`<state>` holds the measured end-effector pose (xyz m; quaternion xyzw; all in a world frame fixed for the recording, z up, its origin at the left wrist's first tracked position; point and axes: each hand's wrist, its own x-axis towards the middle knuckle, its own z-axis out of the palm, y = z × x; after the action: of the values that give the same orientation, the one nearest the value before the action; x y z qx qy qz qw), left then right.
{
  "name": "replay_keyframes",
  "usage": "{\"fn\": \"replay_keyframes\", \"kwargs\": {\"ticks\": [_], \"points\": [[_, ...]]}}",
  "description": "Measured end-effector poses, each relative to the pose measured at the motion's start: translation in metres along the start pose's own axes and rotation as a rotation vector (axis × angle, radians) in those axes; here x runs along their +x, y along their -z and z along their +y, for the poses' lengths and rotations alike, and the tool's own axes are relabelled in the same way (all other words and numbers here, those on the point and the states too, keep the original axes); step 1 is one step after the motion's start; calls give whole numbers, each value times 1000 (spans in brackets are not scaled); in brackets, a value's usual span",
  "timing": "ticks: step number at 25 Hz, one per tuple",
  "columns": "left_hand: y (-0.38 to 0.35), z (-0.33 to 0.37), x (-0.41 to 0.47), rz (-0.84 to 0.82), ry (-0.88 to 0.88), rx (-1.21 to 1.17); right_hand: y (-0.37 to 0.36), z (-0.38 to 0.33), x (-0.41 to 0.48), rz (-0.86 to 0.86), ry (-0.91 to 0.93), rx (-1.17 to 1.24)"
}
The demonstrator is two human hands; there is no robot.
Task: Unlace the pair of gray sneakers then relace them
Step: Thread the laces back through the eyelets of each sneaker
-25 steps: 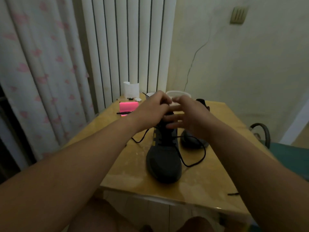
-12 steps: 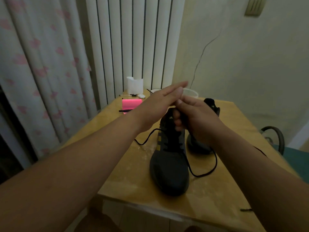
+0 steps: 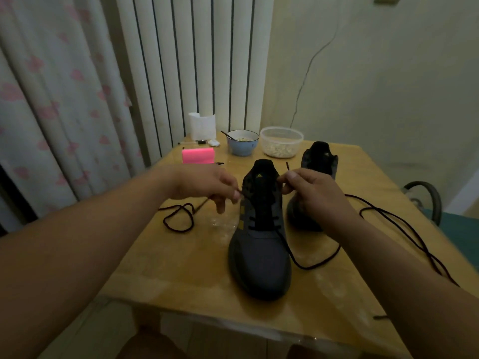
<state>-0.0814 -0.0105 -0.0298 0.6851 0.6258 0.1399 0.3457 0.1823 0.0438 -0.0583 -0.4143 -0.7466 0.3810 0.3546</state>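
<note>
Black lace (image 3: 178,216) lies looped near the table's (image 3: 181,275) left edge, with a pink block (image 3: 198,155) beyond it toward the far left corner. The left hand (image 3: 207,186) pinches that lace between thumb and fingertips beside the upper eyelets of the near sneaker (image 3: 261,255), which stands mid-table, toe to the near edge. The right hand (image 3: 313,193) pinches the lace's other end, tip sticking up. Behind it stands the second sneaker (image 3: 318,161), apparently laceless, and a loose lace (image 3: 388,221) trails toward the right edge. Only the lower eyelets look threaded, so relacing seems early, with the upper rows and the whole second sneaker left.
</note>
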Motion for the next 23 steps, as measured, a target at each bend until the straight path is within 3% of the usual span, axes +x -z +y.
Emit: {"fn": "replay_keyframes", "kwargs": {"ticks": [3,7,11,13,15,16,19,23], "points": [[27,20,7,174,-55,-166,4,3,-3,42,37,-22],[40,64,40,480,-186,271,2,-1,-3,32,40,31],[30,61,67,558,50,570,-6,3,-13,6,62,-5],[10,49,54,743,21,415,-7,6,-17,-9,64,-9],[-28,35,35,965,-66,61,-7,7,-19,-4,57,6],[-50,30,25,950,-44,-83,-9,7,-18,12,56,27],[-104,11,6,623,57,-267,-18,5,-16,54,73,40],[-109,4,0,510,98,-356,-32,3,-16,53,149,1]]}}
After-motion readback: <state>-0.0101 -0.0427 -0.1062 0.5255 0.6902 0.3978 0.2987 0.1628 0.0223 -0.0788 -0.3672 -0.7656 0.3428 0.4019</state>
